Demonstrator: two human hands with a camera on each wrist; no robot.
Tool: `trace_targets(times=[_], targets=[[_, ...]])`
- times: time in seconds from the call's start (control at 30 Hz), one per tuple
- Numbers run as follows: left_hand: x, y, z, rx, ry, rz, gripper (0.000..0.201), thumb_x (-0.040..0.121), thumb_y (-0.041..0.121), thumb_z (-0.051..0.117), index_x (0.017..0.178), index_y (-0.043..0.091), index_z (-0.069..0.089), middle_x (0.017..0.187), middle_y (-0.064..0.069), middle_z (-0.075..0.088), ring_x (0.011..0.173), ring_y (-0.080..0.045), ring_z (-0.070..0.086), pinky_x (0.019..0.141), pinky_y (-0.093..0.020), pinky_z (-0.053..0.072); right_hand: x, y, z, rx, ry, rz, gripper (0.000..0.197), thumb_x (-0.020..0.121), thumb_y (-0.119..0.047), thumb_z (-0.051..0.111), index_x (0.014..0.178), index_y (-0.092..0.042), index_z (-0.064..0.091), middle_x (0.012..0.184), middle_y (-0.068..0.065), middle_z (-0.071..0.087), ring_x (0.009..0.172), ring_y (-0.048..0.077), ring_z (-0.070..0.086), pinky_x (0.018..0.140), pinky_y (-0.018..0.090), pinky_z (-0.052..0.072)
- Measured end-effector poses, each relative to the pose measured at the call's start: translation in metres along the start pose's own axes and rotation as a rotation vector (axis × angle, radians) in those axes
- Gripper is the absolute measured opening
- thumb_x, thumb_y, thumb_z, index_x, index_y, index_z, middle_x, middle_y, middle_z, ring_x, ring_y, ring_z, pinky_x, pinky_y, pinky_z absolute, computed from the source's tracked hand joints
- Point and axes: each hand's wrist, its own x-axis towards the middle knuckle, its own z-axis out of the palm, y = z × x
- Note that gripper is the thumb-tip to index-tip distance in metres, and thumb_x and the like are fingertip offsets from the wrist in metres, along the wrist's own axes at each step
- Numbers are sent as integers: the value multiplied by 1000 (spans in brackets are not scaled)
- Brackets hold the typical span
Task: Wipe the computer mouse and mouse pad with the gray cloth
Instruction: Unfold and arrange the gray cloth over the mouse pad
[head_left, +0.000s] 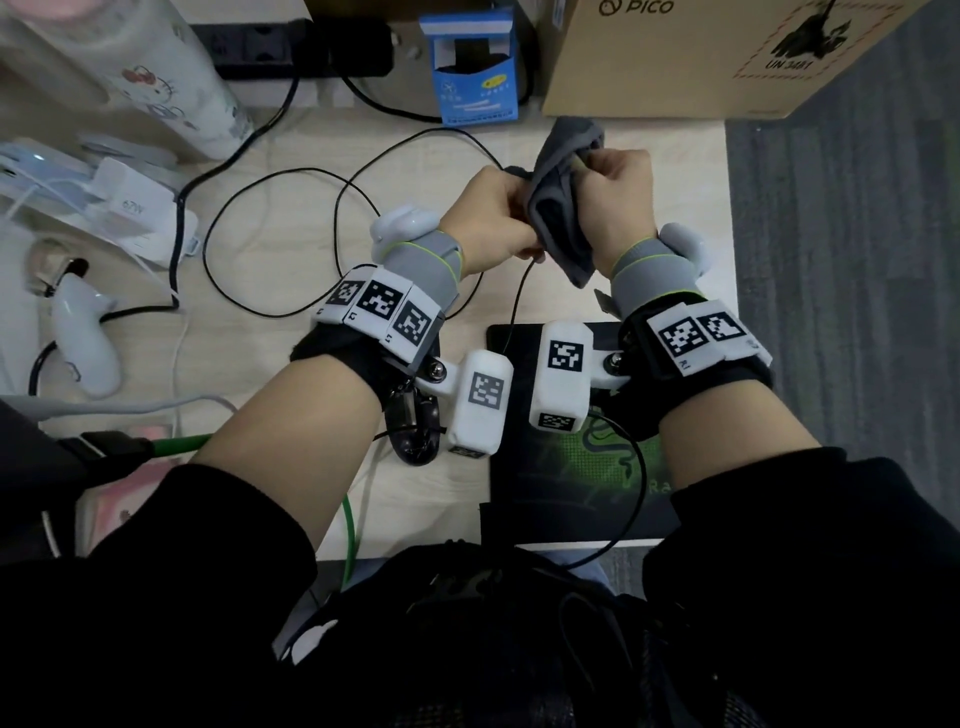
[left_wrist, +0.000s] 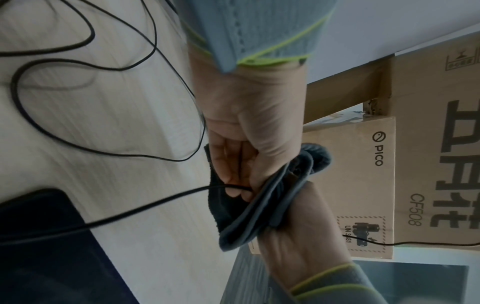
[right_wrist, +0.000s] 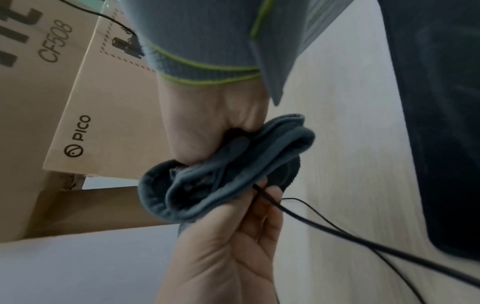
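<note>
Both hands are raised above the desk's far right part, close together. My right hand (head_left: 618, 192) grips the bunched gray cloth (head_left: 566, 208) and presses it against what my left hand (head_left: 493, 208) holds. The left fingers (left_wrist: 233, 164) curl round the black mouse (left_wrist: 219, 205), which the cloth mostly hides. Its thin black cable (head_left: 511, 322) hangs from that hand down onto the mouse pad (head_left: 561, 493). The pad is black with a green logo and lies at the near right of the desk, under my wrists. It also shows as a dark mouse pad corner (left_wrist: 39, 236).
A PICO cardboard box (head_left: 701, 52) stands just behind the hands, a blue carton (head_left: 475, 67) and a power strip (head_left: 260, 47) to its left. Loose black cables (head_left: 291, 182) loop over the desk middle. A white controller (head_left: 83, 343), charger (head_left: 135, 213) and bottle (head_left: 130, 67) sit left. Carpet (head_left: 857, 260) lies past the right edge.
</note>
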Motion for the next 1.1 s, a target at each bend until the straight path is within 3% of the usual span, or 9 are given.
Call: trace_targets(times=[0.17, 0.3, 0.37, 0.47, 0.53, 0.67, 0.8, 0.97, 1.1], targets=[[2, -2, 1, -56, 9, 36, 26, 81, -9, 60, 66, 13, 62, 57, 4, 64, 48, -2, 60, 59, -21, 52, 4, 9, -10, 48, 114, 96, 38, 87, -26, 50, 52, -17, 40, 59, 8, 42, 67, 21, 37, 61, 35, 36], [5, -7, -3, -104, 198, 26, 27, 89, 3, 60, 68, 19, 59, 59, 5, 62, 44, 3, 58, 53, -15, 47, 5, 17, -26, 339, 39, 182, 28, 95, -5, 41, 73, -10, 56, 69, 8, 57, 67, 21, 53, 64, 26, 45], [7, -7, -3, -128, 227, 23, 25, 89, 4, 60, 69, 19, 59, 62, 5, 63, 45, 3, 59, 55, -15, 47, 5, 18, -27, 411, -10, 205, 20, 89, -7, 43, 90, 0, 62, 91, 23, 66, 85, 34, 62, 81, 43, 52], [10, -5, 1, -136, 227, 46, 26, 88, 3, 61, 68, 20, 61, 54, 13, 64, 48, 3, 58, 58, -19, 50, 4, 25, -23, 458, -122, 189, 55, 76, -16, 47, 122, 13, 52, 125, 31, 57, 114, 41, 56, 101, 48, 44], [12, -3, 5, -104, 230, 65, 21, 87, 1, 61, 71, 16, 65, 56, 15, 63, 50, 4, 57, 60, -21, 52, -1, 22, -22, 484, -174, 175, 54, 71, -17, 50, 117, 11, 55, 110, 24, 63, 104, 32, 54, 93, 39, 44], [16, -2, 6, 35, 175, 82, 19, 81, -7, 54, 84, -2, 72, 71, -5, 63, 70, -11, 56, 70, -24, 49, -4, 18, -23, 513, -304, 114, 11, 74, 0, 51, 81, -5, 57, 60, -3, 71, 66, 14, 65, 62, 24, 51], [17, -3, 9, 101, 156, 43, 21, 69, -5, 53, 81, -13, 69, 73, -9, 58, 70, -15, 48, 65, -29, 43, -6, 5, -19, 394, -254, 51, 21, 64, 1, 47, 78, -8, 59, 55, -7, 69, 57, 6, 66, 55, 20, 53], [12, 8, 11, 72, 121, 45, 25, 59, 1, 46, 67, -10, 66, 63, -14, 57, 63, -21, 51, 62, -33, 46, 0, -1, -9, 399, -64, 107, 33, 94, 4, 35, 68, -10, 51, 62, 5, 54, 54, 14, 54, 52, 21, 45], [8, 13, 11, 60, 132, 55, 33, 58, 4, 42, 73, -11, 67, 61, -11, 59, 59, -20, 53, 61, -32, 48, 4, 0, -11, 460, -39, 142, 35, 97, -1, 35, 67, -9, 50, 50, -2, 56, 46, 8, 53, 44, 16, 43]])
